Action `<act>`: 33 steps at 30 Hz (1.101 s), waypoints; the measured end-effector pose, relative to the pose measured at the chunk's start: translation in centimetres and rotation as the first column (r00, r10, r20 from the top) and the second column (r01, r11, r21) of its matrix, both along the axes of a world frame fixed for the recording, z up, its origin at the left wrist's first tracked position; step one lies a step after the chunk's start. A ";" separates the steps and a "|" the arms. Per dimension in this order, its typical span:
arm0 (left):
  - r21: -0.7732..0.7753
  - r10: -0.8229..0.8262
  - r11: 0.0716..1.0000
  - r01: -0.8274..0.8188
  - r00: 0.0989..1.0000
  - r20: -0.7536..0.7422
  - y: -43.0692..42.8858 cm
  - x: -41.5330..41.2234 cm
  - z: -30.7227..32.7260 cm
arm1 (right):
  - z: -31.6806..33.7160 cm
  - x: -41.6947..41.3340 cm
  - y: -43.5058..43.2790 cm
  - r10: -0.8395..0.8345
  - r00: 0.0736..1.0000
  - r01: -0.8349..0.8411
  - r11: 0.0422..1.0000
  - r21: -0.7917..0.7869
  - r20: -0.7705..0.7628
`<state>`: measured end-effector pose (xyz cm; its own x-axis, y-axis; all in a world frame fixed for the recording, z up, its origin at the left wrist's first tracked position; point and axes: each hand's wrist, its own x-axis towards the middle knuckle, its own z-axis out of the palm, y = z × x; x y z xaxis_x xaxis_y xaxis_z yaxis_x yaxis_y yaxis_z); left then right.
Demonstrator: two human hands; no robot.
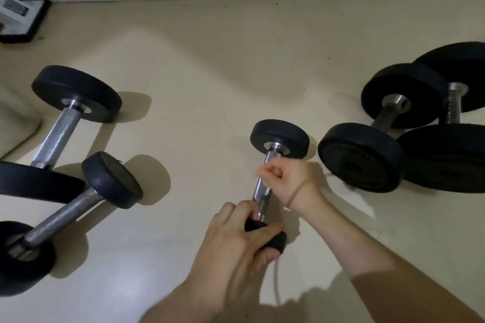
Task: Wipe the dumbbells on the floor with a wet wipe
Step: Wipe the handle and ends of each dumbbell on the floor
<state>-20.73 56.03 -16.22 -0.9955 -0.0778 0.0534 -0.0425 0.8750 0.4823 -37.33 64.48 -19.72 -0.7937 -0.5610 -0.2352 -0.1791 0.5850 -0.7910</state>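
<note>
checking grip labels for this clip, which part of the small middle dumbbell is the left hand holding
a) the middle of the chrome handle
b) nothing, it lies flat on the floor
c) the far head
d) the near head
d: the left hand has its fingers curled round the near head of the small dumbbell, while the right hand is the one on the chrome handle.
</note>
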 end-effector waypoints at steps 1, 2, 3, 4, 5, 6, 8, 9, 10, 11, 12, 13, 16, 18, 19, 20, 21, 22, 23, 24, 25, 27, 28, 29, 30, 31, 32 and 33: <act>-0.003 -0.005 1.000 0.005 1.000 -0.008 -0.1 0.1 -0.1 | 0.2 -1.2 -0.4 -0.100 0.993 0.100 0.995 -0.005 -0.068; -0.005 -0.016 1.000 0.016 1.000 -0.007 -0.2 0.2 -0.1 | 0.3 -1.4 -0.7 -0.179 0.981 0.175 0.983 -0.055 -0.080; -0.003 -0.028 1.000 0.028 1.000 0.004 -0.3 0.2 -0.2 | 0.0 -0.8 -0.5 -0.204 0.977 0.199 0.977 -0.073 -0.064; 0.010 -0.037 0.999 0.037 0.999 0.023 -0.5 0.3 -0.2 | -0.2 0.7 -0.1 -0.165 0.986 0.164 0.983 -0.079 -0.006; 0.025 -0.042 0.999 0.041 0.998 0.040 -0.6 0.4 -0.2 | 0.2 2.7 0.5 -0.071 0.994 0.079 0.994 -0.082 0.087; 0.036 -0.043 0.999 0.041 0.998 0.045 -0.8 0.5 -0.2 | 0.5 4.2 0.8 0.030 0.985 -0.014 0.996 -0.093 0.168; 0.057 -0.032 0.998 0.031 0.999 0.016 -1.0 0.5 -0.5 | 0.8 3.3 0.4 0.093 0.986 -0.086 0.995 -0.055 0.140; 0.082 -0.022 0.996 0.022 1.000 -0.007 -1.1 0.6 -0.6 | 0.8 1.5 -0.2 0.040 0.999 -0.040 0.999 -0.009 0.030; 0.114 -0.007 0.993 0.009 1.000 -0.024 -1.3 0.7 -0.8 | 0.9 -0.1 -0.8 -0.043 0.997 0.045 0.999 0.028 -0.068; 0.136 0.008 0.991 -0.004 1.000 -0.029 -1.5 0.7 -0.8 | 1.2 -1.2 -1.4 -0.114 0.987 0.117 0.993 0.016 -0.117; 0.142 0.014 0.990 -0.011 1.000 -0.025 -1.7 0.8 -0.8 | 1.0 -1.2 -1.6 -0.138 0.984 0.138 0.990 -0.007 -0.115; 0.141 0.013 0.990 -0.010 1.000 -0.020 -1.9 0.8 -0.8 | 0.6 -0.3 -1.5 -0.119 0.990 0.119 0.993 -0.012 -0.078; 0.164 0.005 0.987 -0.002 1.000 -0.017 -2.1 0.9 -0.9 | 1.0 3.8 -0.4 0.125 0.991 -0.125 0.992 -0.002 0.052; 0.175 0.024 0.984 -0.019 0.999 -0.024 -2.1 1.1 -0.9 | 1.3 1.8 -0.7 0.145 0.989 -0.144 0.988 0.060 -0.010; 0.169 0.029 0.985 -0.024 0.999 -0.027 -2.0 1.1 -1.0 | 1.3 0.1 -1.0 0.078 0.991 -0.068 0.993 0.092 -0.110; 0.154 0.027 0.988 -0.022 0.999 -0.027 -1.9 1.2 -1.0 | 1.3 -1.2 -1.2 -0.014 0.980 0.033 0.995 0.097 -0.198; 0.138 0.015 0.990 -0.012 1.000 -0.025 -1.9 1.2 -1.1 | 1.1 -1.6 -1.3 -0.101 0.970 0.115 0.992 0.052 -0.222; 0.129 0.000 0.992 0.002 1.000 -0.019 -1.8 1.2 -1.1 | 0.8 -1.0 -1.2 -0.129 0.974 0.137 0.990 0.029 -0.184; 0.129 -0.008 0.992 0.010 1.000 -0.013 -1.8 1.2 -1.1 | 0.6 0.5 -0.8 -0.097 0.989 0.100 0.995 0.016 -0.107; 0.134 -0.012 0.991 0.013 1.000 -0.009 -1.7 1.2 -1.0 | 0.7 2.3 -0.3 -0.008 1.000 0.008 1.000 0.003 -0.024; 0.139 -0.015 0.990 0.015 1.000 -0.005 -1.7 1.2 -1.0 | 1.3 3.9 0.0 0.091 0.994 -0.090 0.996 -0.016 0.055; 0.146 -0.014 0.989 0.013 1.000 0.006 -1.5 1.1 -1.1 | 2.1 3.2 -0.1 0.240 0.970 -0.242 0.965 0.096 0.035; 0.148 -0.009 0.989 0.009 1.000 0.002 -1.5 1.1 -1.0 | 2.2 1.6 -0.6 0.207 0.977 -0.198 0.968 0.153 -0.048; 0.154 -0.004 0.988 0.005 1.000 -0.007 -1.4 1.1 -1.0 | 2.4 0.1 -1.0 0.132 0.984 -0.111 0.979 0.171 -0.117; 0.170 0.004 0.985 -0.002 1.000 -0.017 -1.3 1.1 -1.0 | 2.6 -0.8 -1.3 0.050 0.988 -0.031 0.990 0.137 -0.143; 0.196 0.016 0.980 -0.011 1.000 -0.022 -1.3 1.1 -0.8 | 2.2 -0.9 -1.3 0.003 0.991 0.011 0.995 0.100 -0.137; 0.220 0.026 0.975 -0.021 0.999 -0.019 -1.2 1.2 -0.7 | 2.2 -0.2 -0.9 0.010 0.995 -0.001 0.996 0.087 -0.101; 0.224 0.039 0.974 -0.034 0.999 -0.015 -1.1 1.4 -0.6 | 2.0 1.1 -0.2 0.073 0.996 -0.069 0.994 0.087 -0.041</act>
<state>-19.34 54.92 -16.79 -0.9907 -0.1262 0.0500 -0.0610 0.7430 0.6665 -36.24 64.24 -17.77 -0.7630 -0.5959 -0.2503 -0.2562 0.6343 -0.7294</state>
